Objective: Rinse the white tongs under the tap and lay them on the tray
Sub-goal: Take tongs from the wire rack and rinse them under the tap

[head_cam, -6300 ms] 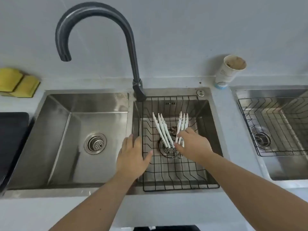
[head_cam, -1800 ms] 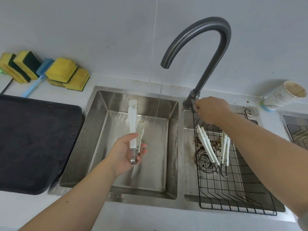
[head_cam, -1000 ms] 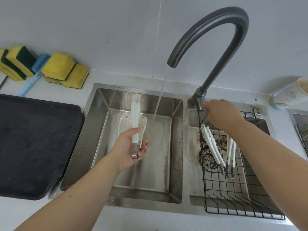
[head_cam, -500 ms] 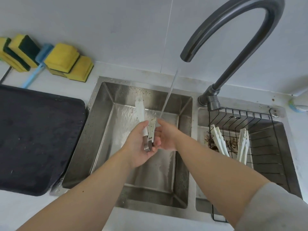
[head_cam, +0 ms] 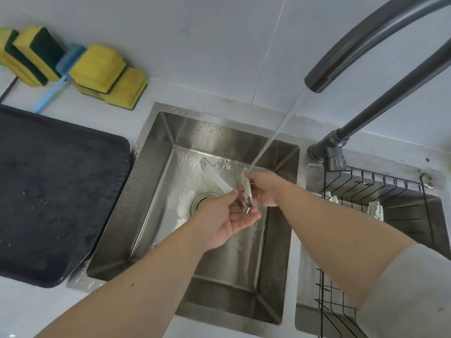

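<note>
White tongs with a metal hinge end are spread open over the left sink basin. My left hand holds them at the hinge end, palm up. My right hand pinches the right arm of the tongs near its tip. Water runs from the dark tap in a slanted stream and lands on that right arm at my right fingers. The black tray lies on the counter left of the sink, wet with drops.
More white tongs rest in a black wire rack in the right basin, partly hidden by my right forearm. Yellow-green sponges and a blue brush lie against the back wall.
Both hands have shifted right and lower over the drain. The tongs are spread wider, the left arm angled more to the left, and the stream hits the right arm.
</note>
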